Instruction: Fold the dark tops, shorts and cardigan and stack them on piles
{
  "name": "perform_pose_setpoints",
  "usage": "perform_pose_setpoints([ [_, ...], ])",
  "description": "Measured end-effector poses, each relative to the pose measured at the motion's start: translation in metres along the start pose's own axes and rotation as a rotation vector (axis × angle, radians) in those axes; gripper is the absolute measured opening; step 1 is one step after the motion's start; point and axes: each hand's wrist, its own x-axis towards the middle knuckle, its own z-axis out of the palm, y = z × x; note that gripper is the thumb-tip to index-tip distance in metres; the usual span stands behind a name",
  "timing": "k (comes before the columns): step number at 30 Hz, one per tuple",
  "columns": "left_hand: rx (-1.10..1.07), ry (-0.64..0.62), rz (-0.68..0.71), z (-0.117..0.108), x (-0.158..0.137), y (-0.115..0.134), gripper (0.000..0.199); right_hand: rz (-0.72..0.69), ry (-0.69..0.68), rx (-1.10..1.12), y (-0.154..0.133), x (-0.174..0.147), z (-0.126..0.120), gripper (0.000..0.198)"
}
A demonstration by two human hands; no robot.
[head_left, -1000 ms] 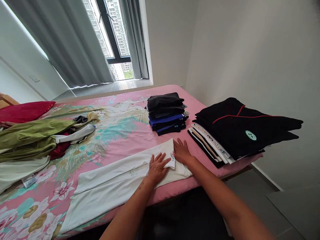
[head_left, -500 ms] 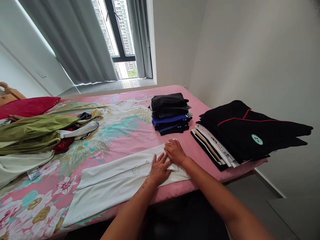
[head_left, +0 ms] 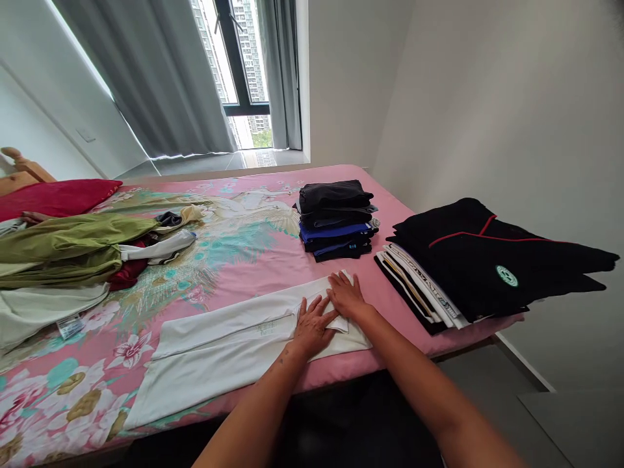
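Observation:
A white shirt (head_left: 209,344), folded into a long strip, lies along the front of the bed with small faint print near its middle. My left hand (head_left: 313,324) rests flat on the shirt close to its right end, fingers spread. Just beyond it, my right hand (head_left: 345,294) presses on the same end with its fingers apart. The two hands touch or nearly touch. Part of the shirt's right end is hidden under them.
Folded dark and blue clothes (head_left: 336,221) form a stack behind my hands. To the right, a black garment with red trim (head_left: 468,260) tops a pile of folded shirts (head_left: 414,286), overhanging the bed's edge. Loose clothes (head_left: 73,247) and a red pillow (head_left: 58,195) lie at left on the floral bedsheet (head_left: 244,260).
The right hand's fingers have spread a little wider on the shirt's end. The left hand stays almost in place. The view has shifted slightly.

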Motion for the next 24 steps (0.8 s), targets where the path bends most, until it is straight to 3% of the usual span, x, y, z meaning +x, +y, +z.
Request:
perform_pose_setpoints([
  [4,0.003,0.0,0.0,-0.001,-0.002,0.0,0.051,0.127,-0.131,-0.002,0.007,0.003,0.003,0.061],
  [9,0.009,-0.032,-0.001,-0.003,-0.003,0.005,0.049,0.126,-0.039,0.008,-0.011,-0.002,-0.003,0.057],
  [14,-0.037,-0.179,0.067,-0.015,-0.009,0.008,0.056,0.077,0.006,0.003,-0.037,-0.013,-0.002,0.054],
  [16,-0.082,-0.157,0.095,-0.025,-0.019,0.005,0.044,0.091,-0.027,0.008,-0.04,-0.016,0.004,0.054],
  [18,-0.096,-0.04,0.018,-0.037,-0.034,-0.005,0.033,0.102,-0.065,0.003,-0.041,-0.02,0.013,0.056],
  [21,-0.021,0.088,-0.232,-0.058,-0.063,-0.038,0.038,0.079,-0.082,-0.056,-0.038,-0.028,0.031,0.062],
  [24,0.112,-0.009,-0.498,-0.081,-0.1,-0.089,0.05,0.051,-0.048,-0.137,-0.036,-0.035,0.045,0.065],
])
